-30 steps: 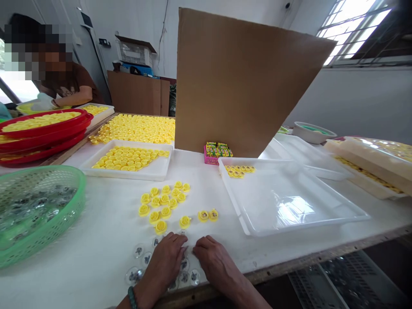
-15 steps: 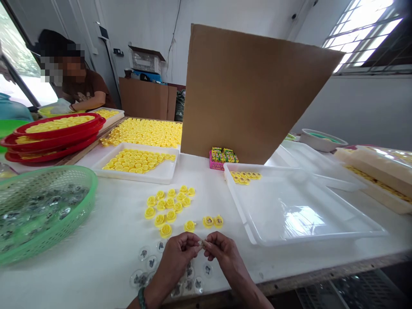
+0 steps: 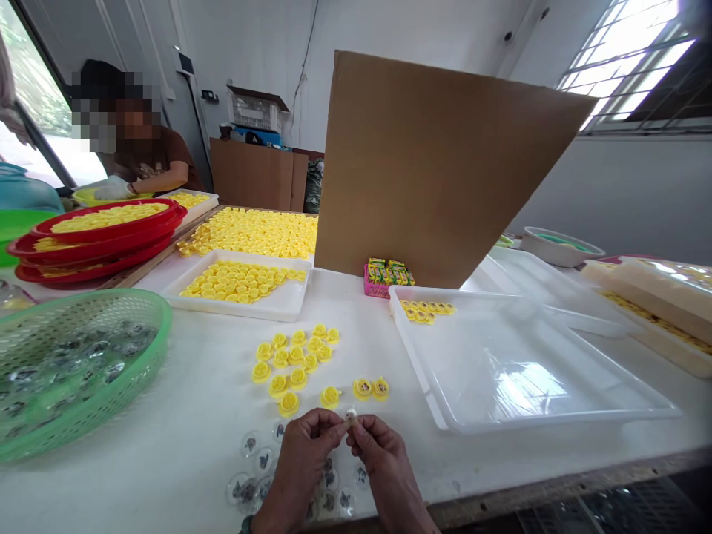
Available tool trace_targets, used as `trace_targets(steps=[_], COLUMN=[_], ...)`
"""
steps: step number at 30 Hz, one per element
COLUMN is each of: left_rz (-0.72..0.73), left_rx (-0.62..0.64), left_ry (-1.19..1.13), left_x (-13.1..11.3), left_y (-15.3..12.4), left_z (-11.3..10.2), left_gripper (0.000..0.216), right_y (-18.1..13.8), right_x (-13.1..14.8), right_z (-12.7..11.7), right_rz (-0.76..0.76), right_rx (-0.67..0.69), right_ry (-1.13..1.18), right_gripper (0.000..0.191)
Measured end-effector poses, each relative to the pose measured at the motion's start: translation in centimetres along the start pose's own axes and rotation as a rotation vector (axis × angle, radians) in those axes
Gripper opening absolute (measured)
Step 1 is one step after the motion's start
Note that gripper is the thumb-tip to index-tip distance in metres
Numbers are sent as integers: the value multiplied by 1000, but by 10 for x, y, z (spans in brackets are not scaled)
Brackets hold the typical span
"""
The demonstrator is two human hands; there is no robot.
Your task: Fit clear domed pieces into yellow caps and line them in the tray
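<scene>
My left hand (image 3: 308, 452) and my right hand (image 3: 379, 454) meet at the fingertips, pinching a small transparent disc (image 3: 351, 413) with a dark print between them. Fingers cover most of it. More transparent printed discs (image 3: 250, 443) lie on the table around and under my left hand. Beyond my hands are several yellow round plastic pieces (image 3: 296, 356) in loose rows. One yellow piece (image 3: 330, 396) sits apart, just past my fingers. To its right, two yellow pieces with printed centres (image 3: 371, 388) stand side by side.
A green basket (image 3: 159, 326) of transparent discs stands left. Behind are a white tray (image 3: 278, 308) of yellow pieces and stacked red trays (image 3: 175, 222). A large white tray (image 3: 478, 371), a pink basket (image 3: 377, 289) and a cardboard sheet (image 3: 439, 170) occupy the right. A co-worker (image 3: 161, 159) sits back left.
My fingertips have shifted slightly, and more of the small disc shows above them. The whole view has moved a little; the pieces on the table look unchanged.
</scene>
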State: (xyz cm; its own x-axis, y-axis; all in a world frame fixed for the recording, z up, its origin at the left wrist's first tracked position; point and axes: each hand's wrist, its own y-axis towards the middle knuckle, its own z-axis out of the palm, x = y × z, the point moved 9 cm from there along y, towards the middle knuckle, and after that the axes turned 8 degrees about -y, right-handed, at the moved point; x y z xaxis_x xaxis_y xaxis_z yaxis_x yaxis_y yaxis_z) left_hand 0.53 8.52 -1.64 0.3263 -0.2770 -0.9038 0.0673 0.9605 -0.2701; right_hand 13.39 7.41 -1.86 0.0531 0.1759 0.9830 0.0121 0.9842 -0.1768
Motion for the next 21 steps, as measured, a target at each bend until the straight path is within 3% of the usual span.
trace_targets(steps=[2, 5, 7, 10, 14, 16, 19, 21], left_rz=[-47, -122, -142, -80, 266, 376, 357, 312], left_rx=[57, 177, 233, 254, 110, 147, 243, 209], left_ry=[76, 185, 248, 422, 881, 1062, 1200, 1248], left_x=[3, 11, 13, 4, -35, -41, -30, -24], left_y=[3, 6, 8, 12, 24, 30, 38, 40], left_z=[-1, 3, 5, 7, 5, 14, 27, 32], left_gripper=[21, 16, 12, 13, 34, 43, 32, 22], right_y=[-4, -17, -22, -16, -1, 2, 3, 1], right_x=[19, 50, 58, 58, 41, 32, 25, 25], right_z=[-4, 8, 17, 17, -4, -14, -24, -30], right_rz=[-174, -451, -514, -493, -394, -341, -308, -290], right_rx=[31, 191, 296, 289, 115, 58, 18, -6], right_ry=[-297, -693, -841, -934, -978, -964, -926, -917], right_gripper=[24, 37, 34, 27, 24, 23, 22, 21])
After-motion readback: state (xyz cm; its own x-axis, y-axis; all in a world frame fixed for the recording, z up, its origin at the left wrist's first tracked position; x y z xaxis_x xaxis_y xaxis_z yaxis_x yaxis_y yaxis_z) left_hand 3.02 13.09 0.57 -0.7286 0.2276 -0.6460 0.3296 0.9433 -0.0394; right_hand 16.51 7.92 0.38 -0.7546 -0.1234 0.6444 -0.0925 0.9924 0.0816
